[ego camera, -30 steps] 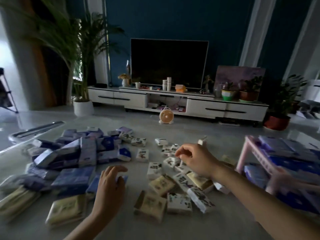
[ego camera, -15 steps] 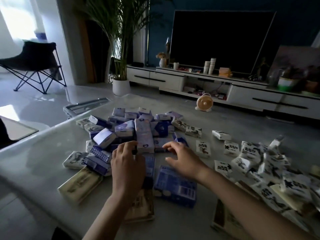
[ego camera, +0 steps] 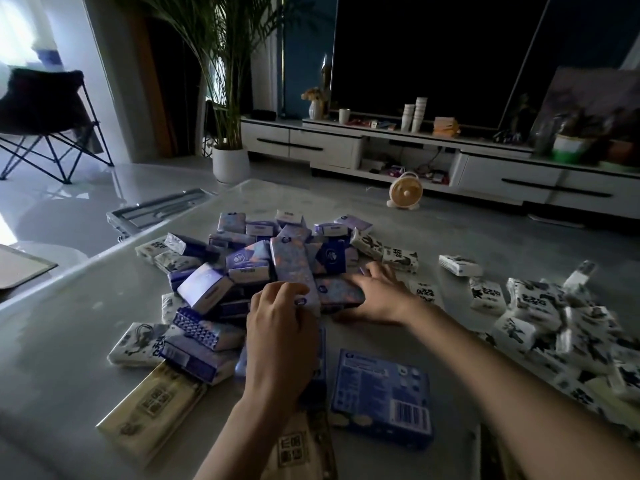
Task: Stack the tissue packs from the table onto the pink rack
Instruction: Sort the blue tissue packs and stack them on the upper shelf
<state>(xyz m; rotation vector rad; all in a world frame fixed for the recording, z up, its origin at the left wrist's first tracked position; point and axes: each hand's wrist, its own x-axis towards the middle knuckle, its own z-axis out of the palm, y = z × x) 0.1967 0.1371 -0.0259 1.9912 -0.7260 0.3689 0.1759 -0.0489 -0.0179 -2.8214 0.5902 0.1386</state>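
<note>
A heap of purple and blue tissue packs lies on the grey table. My left hand curls its fingers over the near end of a long purple pack that lies on top of the heap. Just to its right, my right hand grips another purple pack, fingers over its top and thumb at its near edge. The pink rack is out of view.
White packs with black print spread over the table's right side. A flat blue pack and cream packs lie near me. Beyond the table stand a small fan, a TV stand, a potted plant and a folding chair.
My view swung left from the pink rack to the purple heap. Both hands moved forward onto the heap, the right coming over from the white packs, and each took hold of a purple pack.
</note>
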